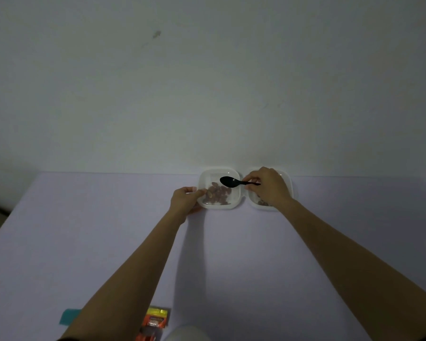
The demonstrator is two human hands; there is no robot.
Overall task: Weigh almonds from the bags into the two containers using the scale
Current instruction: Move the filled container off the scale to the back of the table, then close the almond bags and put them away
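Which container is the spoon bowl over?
The left container, held by the left hand; the right container lies mostly under the right hand holding the spoon.

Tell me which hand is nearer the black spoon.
Right. The right hand pinches the spoon by its handle; the left hand grips the left container, apart from the spoon.

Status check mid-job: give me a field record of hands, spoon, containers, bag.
left hand: grips left container at its left edge
right hand: pinches spoon handle, over right container
spoon: black, bowl above left container
left container: holds almonds
right container: mostly hidden by hand, some almonds show
bag: orange, at near edge of table
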